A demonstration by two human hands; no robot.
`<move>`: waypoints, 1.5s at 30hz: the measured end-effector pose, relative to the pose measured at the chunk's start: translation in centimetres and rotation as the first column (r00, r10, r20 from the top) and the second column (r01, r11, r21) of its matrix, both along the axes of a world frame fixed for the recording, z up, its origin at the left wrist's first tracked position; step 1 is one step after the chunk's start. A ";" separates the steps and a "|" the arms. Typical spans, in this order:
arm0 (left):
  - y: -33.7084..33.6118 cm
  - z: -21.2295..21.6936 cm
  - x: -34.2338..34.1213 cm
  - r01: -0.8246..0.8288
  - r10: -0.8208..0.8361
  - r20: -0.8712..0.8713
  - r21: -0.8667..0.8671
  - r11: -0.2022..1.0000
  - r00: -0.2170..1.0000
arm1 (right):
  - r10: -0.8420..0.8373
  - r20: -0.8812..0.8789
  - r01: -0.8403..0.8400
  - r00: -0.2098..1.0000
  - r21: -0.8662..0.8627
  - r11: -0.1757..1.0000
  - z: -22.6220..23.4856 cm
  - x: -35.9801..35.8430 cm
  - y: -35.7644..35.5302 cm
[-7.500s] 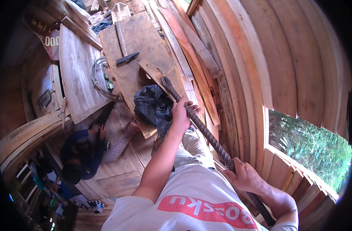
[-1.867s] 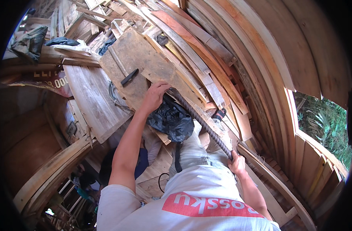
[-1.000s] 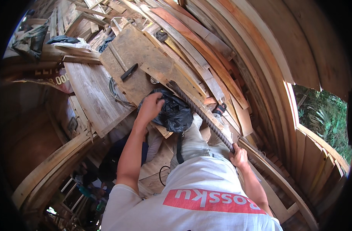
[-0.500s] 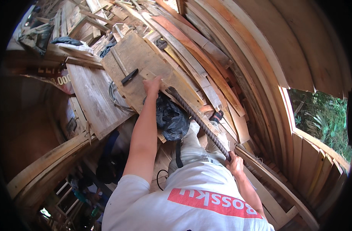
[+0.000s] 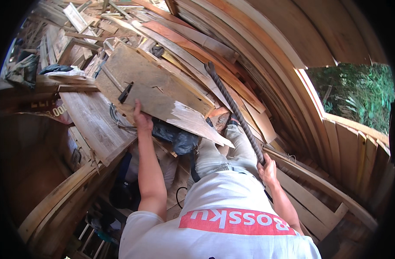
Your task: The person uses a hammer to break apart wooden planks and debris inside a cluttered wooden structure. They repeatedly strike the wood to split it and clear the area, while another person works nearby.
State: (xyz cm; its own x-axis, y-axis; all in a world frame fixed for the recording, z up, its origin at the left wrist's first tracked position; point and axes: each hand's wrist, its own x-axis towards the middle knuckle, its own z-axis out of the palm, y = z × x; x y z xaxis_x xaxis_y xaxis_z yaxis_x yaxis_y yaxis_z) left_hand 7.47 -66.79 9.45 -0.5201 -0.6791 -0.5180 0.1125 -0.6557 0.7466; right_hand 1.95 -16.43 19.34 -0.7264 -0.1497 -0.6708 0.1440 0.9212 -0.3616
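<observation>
Left hand (image 5: 141,121) clamps the plywood board (image 5: 152,88) edge; stiff, splintery, probably awkward. Right hand (image 5: 268,168) is clenched round the ribbed steel bar (image 5: 234,110); heavy, grippy.

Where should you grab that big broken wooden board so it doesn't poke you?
Probably best to take the wooden board by its smooth straight near edge, coming from below on its left side, where the left hand has its grip. The right end is torn and splintery, thinning to a jagged point, so keep off it. The right hand is busy with the long twisted iron bar.
</observation>
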 end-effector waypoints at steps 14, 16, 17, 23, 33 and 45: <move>5.6 11.0 0.6 -0.354 0.323 -0.180 -0.184 0.917 0.929 | -0.118 0.081 0.125 0.990 -0.096 0.987 -5.1 -1.0 10.0; 6.9 12.8 0.5 -0.334 0.304 -0.157 -0.232 0.914 0.940 | -0.108 0.178 0.118 0.978 -0.043 0.992 -6.4 -1.7 11.9; 7.5 13.4 0.3 -0.310 0.276 -0.166 -0.235 0.921 0.947 | -0.086 0.152 0.095 0.985 -0.056 0.994 -7.9 -1.5 13.4; 10.1 12.7 0.1 0.032 -0.059 -0.528 -0.060 0.998 0.847 | -0.170 0.365 0.176 0.915 0.016 0.984 -12.0 -4.2 17.8; 14.9 14.0 -2.6 0.147 -0.212 -0.547 -0.161 0.976 0.810 | -0.273 0.539 0.298 0.797 0.042 0.954 -16.0 -6.5 21.4; 20.8 15.0 -4.4 -0.189 0.197 -0.017 -0.371 0.909 0.980 | -0.633 0.739 0.890 0.232 0.101 0.445 -20.6 -11.9 21.6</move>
State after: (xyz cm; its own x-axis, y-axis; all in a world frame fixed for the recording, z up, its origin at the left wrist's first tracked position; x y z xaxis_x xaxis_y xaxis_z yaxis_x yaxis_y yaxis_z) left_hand 3.02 -45.95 24.49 -0.3515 -0.9100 -0.2198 0.1917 -0.2997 0.9346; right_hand -9.93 5.18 -1.28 -0.0387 -0.0319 -0.9987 0.9951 0.0893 -0.0414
